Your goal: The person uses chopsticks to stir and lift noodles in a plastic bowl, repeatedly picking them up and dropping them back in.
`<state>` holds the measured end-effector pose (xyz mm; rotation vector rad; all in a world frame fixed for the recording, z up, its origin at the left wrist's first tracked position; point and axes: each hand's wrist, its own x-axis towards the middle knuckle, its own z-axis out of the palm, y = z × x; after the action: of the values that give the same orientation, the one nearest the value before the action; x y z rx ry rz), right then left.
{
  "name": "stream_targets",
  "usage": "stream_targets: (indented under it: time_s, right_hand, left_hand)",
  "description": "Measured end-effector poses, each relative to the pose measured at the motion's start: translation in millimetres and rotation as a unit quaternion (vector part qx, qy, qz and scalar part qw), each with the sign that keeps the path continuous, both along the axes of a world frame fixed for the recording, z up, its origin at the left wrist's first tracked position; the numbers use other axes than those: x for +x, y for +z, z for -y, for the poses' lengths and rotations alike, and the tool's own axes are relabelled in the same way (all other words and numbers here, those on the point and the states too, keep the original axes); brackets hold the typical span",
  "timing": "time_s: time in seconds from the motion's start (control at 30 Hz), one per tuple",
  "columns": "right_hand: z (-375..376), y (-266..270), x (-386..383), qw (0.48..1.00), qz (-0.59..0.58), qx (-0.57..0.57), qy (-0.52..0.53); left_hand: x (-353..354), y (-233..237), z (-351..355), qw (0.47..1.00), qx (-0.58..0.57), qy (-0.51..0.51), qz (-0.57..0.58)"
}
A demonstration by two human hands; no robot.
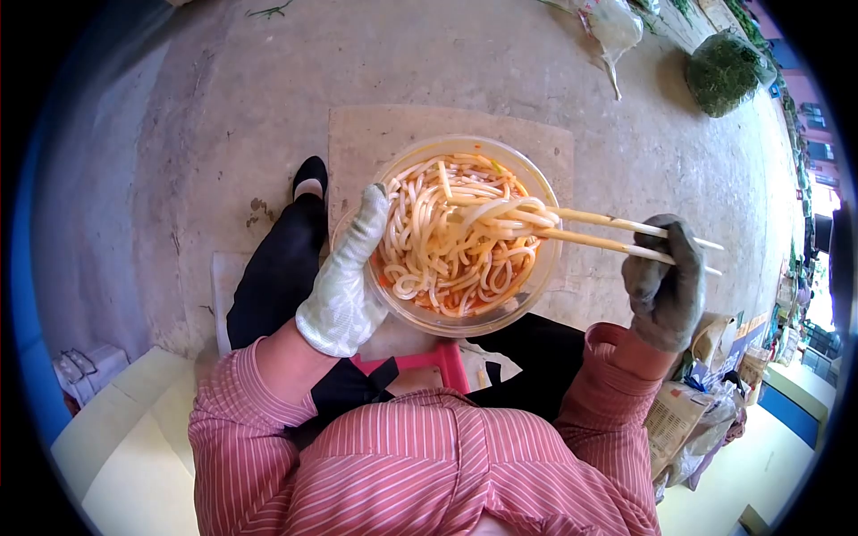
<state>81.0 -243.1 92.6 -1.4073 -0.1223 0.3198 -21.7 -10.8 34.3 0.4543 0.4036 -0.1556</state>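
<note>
A round clear plastic bowl full of thick white noodles in reddish sauce is at the middle of the head view. My left hand, in a pale patterned glove, grips the bowl's left side, its thumb on the rim; the other fingers are hidden under the bowl. In a grey, stained glove, my right hand is closed around a pair of chopsticks. Their tips reach over the bowl and hold a looped bundle of noodles at its right side.
Beneath the bowl lies a flat brown board on the concrete floor. A pink stool shows between my legs. A green bundle in netting and a white plastic bag lie at upper right. Bags and cardboard crowd the lower right.
</note>
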Motion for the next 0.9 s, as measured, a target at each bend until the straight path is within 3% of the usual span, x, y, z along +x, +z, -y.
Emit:
stream_targets:
  time_s: [0.07, 0.13, 0.2, 0.27, 0.33, 0.4, 0.43, 0.47, 0.53, 0.57, 0.6, 0.67, 0.8, 0.9]
  right_hand:
    - [-3, 10, -7, 0.999, 0.034, -0.012, 0.019]
    - [-17, 13, -20, 0.975, 0.173, -0.13, -0.043]
    - [-28, 33, -32, 0.995, 0.041, -0.081, -0.044]
    - [-30, 44, -39, 0.989, -0.028, -0.147, -0.005]
    - [-21, 48, -35, 0.991, 0.015, -0.13, 0.017]
    - [5, 37, -24, 0.988, 0.129, -0.043, 0.078]
    - [16, 26, -23, 0.957, 0.268, -0.087, 0.072]
    - [14, 18, -20, 0.957, 0.267, -0.088, 0.074]
    - [2, 7, -12, 0.824, 0.539, -0.155, 0.075]
    - [-8, 7, -25, 0.921, 0.373, -0.113, 0.021]
    - [-5, 25, -24, 0.981, 0.116, -0.154, 0.035]
    - [-21, 28, -28, 0.984, 0.066, -0.162, -0.03]
    - [-16, 16, -24, 0.984, 0.094, -0.151, -0.021]
    - [-18, 15, -22, 0.986, 0.021, -0.154, -0.058]
  left_hand:
    - [0, 0, 1, 1.0, -0.005, -0.001, -0.005]
    - [1, 1, 1, 1.0, -0.013, -0.001, -0.007]
    - [1, 3, 2, 1.0, -0.018, -0.003, -0.007]
    - [1, 3, 3, 1.0, -0.024, -0.005, -0.008]
    - [0, 2, 2, 0.999, -0.029, -0.004, -0.014]
    - [0, 2, 3, 1.0, -0.028, 0.0, -0.014]
    - [0, 2, 3, 1.0, -0.027, 0.003, -0.013]
    - [0, 3, 3, 0.999, -0.028, 0.003, -0.014]
    - [-1, 5, 2, 0.998, -0.054, -0.014, -0.008]
    - [-1, 5, 2, 0.998, -0.055, -0.014, -0.009]
    - [-1, 4, 2, 0.999, -0.042, -0.014, -0.01]
    - [-1, 5, 2, 0.999, -0.029, -0.013, -0.011]
    - [-2, 8, 2, 0.999, -0.043, -0.025, -0.017]
    - [-1, 10, 3, 0.998, -0.046, -0.034, -0.011]
